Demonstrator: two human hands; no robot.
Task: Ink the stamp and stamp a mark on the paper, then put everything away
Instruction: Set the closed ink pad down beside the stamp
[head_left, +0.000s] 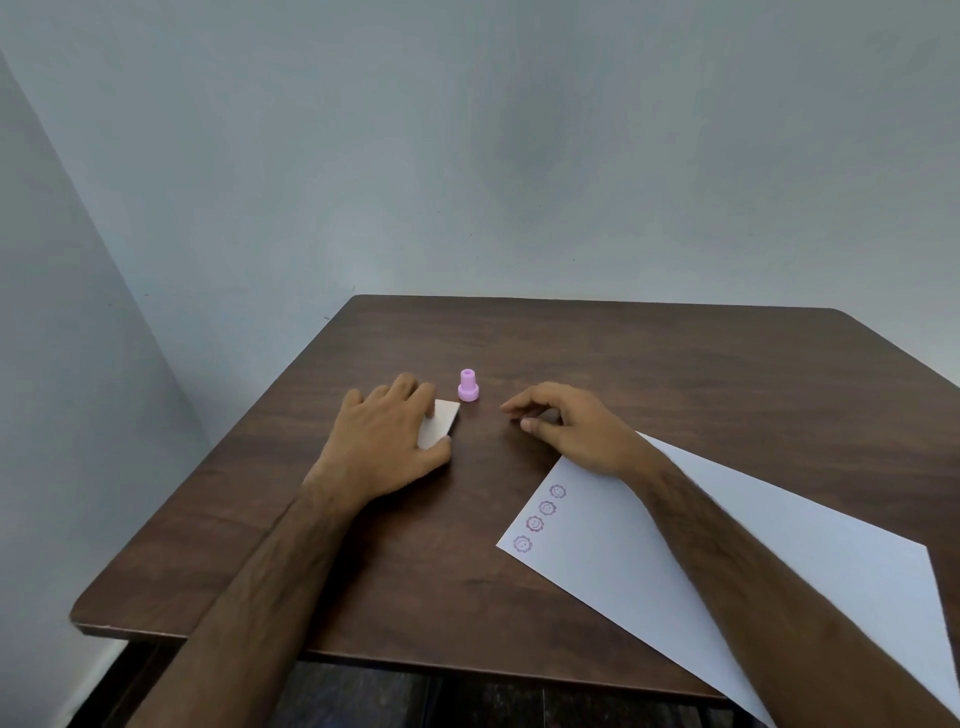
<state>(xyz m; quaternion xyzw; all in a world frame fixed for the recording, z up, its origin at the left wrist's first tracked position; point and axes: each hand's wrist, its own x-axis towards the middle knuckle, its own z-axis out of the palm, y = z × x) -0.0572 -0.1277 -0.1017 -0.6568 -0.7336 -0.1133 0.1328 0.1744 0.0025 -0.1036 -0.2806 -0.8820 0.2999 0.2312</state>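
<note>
L forearm reaching in from lower left across dark wood tabletop (363, 571), wrist straight, palm down. Left hand (387, 441) flat over small white pad or card (440, 422), fingers spread and lying on its left part, thumb (439, 451) touching its near corner; pressing, not gripping. Can't tell if it's an ink pad; no lid or label seen.

Just right of that, beyond pad's far corner: pink stamp (468, 386), upright on wide base, narrow end up, standing free, neither hand touching it. No readable text on it.

R forearm coming in from lower right, lying over white paper (779, 571). Right hand (566, 426) resting on tabletop near stamp, to its right and nearer, fingers curled loosely and pointing left, thumb tucked under near fingertips; loosely closed, nothing seen held, though palm side hidden.

Paper angled on right side of tabletop, near edge overhanging front. Along its left edge a row of four purple stamp marks (540, 517): flower outlines w/ smiley faces. No writing otherwise.
</note>
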